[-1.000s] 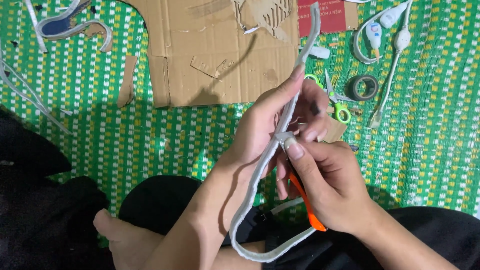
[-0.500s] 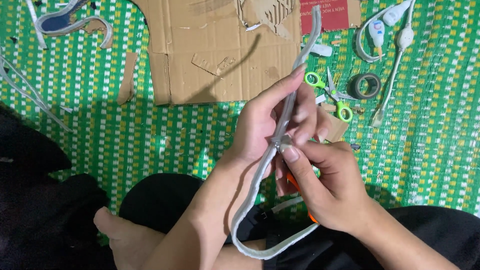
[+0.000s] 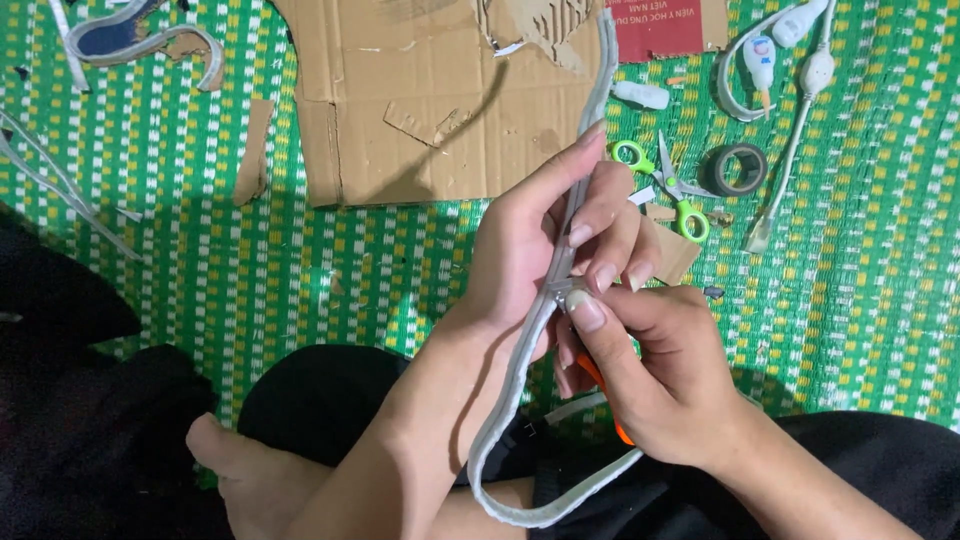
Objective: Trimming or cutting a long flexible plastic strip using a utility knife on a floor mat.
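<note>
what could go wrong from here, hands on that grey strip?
1. The long grey curved strip is pinched only at mid-length by the left hand and right hand; its free lower loop might spring or twist out.
2. An orange-handled tool sits tucked in the right hand near the fingers; a slip could nick skin.
3. The green-handled scissors lie open-bladed close by on the green woven mat.

Cardboard sheet (image 3: 420,100) on mat (image 3: 250,270), beyond hands; scissors (image 3: 665,185) right of it; tape roll (image 3: 738,168) right of scissors.
</note>
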